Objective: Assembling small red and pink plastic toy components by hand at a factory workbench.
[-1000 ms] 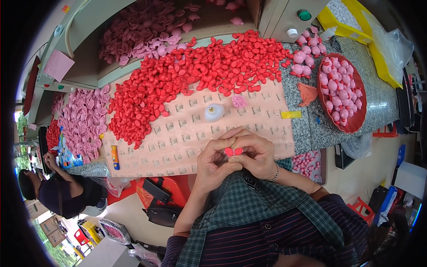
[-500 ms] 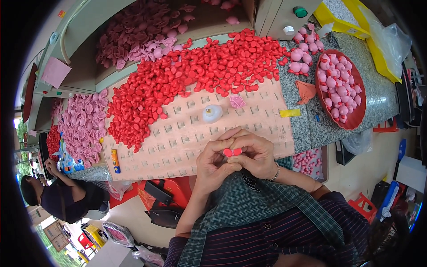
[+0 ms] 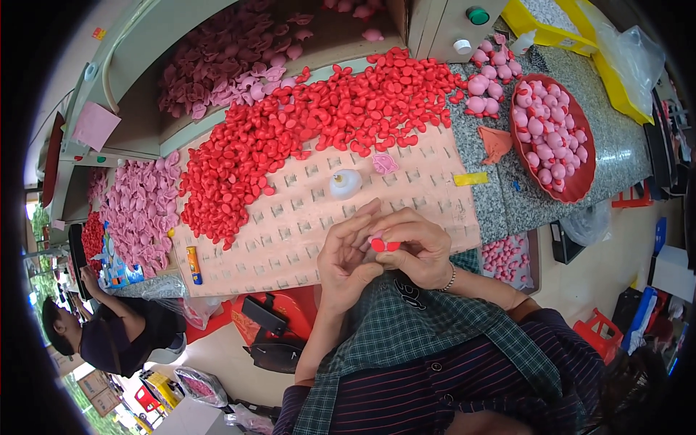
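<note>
Low over the front edge of the perforated peach mat [image 3: 290, 250], my right hand [image 3: 426, 250] pinches a small pink figure with two red feet [image 3: 385, 245] between thumb and fingers. The feet point toward me; most of the pink part is hidden by my fingers. Just beside it, my left hand [image 3: 339, 262] has its fingers apart and holds nothing visible. A small white bottle with a brass-coloured tip [image 3: 346, 184] stands on the mat beyond my hands. Near it lies a thin pink ear-like piece [image 3: 385, 164]. A broad heap of glossy red foot pieces [image 3: 326, 109] covers the mat's far side.
At right, a red scalloped bowl [image 3: 589, 170] holds pink figures; several more figures [image 3: 487, 87] sit beside it. Yellow tape [image 3: 470, 178] marks the mat's right edge. A glue-stick-like tube [image 3: 193, 265] and pink pieces [image 3: 141, 206] lie left. Another person [image 3: 109, 326] sits far left.
My left hand's fingers have opened away from the small figure, which stays in my right hand. The figure has shifted slightly right, and its pink part shows more.
</note>
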The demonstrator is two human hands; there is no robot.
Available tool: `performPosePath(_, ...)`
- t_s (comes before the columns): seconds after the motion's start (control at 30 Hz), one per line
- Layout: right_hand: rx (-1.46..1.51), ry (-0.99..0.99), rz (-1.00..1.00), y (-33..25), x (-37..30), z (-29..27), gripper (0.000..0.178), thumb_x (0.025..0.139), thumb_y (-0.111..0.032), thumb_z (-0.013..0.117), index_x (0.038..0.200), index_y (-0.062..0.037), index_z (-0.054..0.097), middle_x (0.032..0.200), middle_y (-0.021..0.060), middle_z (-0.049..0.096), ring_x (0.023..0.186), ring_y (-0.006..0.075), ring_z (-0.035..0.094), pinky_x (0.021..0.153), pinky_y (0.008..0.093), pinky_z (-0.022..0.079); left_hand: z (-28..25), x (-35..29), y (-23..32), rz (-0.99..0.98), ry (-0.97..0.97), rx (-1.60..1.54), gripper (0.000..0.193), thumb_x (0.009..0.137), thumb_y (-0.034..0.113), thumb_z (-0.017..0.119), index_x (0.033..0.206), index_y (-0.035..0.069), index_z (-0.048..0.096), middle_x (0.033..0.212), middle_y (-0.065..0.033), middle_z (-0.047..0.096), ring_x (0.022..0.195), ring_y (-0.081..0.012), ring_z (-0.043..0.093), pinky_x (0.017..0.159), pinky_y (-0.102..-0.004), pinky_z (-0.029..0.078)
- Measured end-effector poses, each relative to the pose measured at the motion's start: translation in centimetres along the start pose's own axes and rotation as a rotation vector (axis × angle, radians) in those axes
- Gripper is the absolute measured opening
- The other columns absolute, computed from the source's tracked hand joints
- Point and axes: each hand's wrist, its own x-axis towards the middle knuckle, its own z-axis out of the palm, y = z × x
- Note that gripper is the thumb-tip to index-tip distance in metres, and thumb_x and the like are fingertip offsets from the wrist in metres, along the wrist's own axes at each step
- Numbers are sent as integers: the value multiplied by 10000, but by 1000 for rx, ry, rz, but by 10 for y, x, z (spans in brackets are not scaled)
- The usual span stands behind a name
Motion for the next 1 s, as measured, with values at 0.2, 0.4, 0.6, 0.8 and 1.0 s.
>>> performPosePath(0.2,-233,-92,-216,-2,3,1,259,812,61,728,1055,3,656,1144,189,593,938,209,654,824,298,540,5,-12,-2,-13,156,61,441,960,180,605,1329,-22,474,1448,-227,434,1312,-281,475,1095,-400,381)
performPosePath(0.4,-17,-118,-113,-6,3,2,281,827,113,651,1081,-7,656,1311,180,451,1052,221,611,911,326,510,25,-20,8,-89,326,292,401,887,59,685,1257,-39,562,1276,-174,588,1112,-230,605,955,-330,487)
performPosePath(0.6,467,1,178,-14,1,6,361,880,91,584,1230,20,534,1340,189,444,1207,257,552,962,351,507,25,-9,9,216,314,921,397,791,-14,763,1160,-45,620,1120,-199,667,1034,-248,657,907,-323,514)
performPosePath(0.8,463,20,240,-5,2,3,341,868,37,640,1197,21,552,1365,191,420,1149,244,588,965,343,506,20,-16,-7,281,235,804,545,871,-29,669,1349,-52,408,1285,-253,579,1212,-296,575,1029,-364,448)
performPosePath(1.0,339,-18,129,-3,5,-2,295,846,68,657,1133,27,597,1321,175,433,1120,226,599,971,341,503,27,-9,0,185,238,310,445,882,-84,616,1292,-18,454,1433,-301,420,1311,-333,486,1082,-433,417)
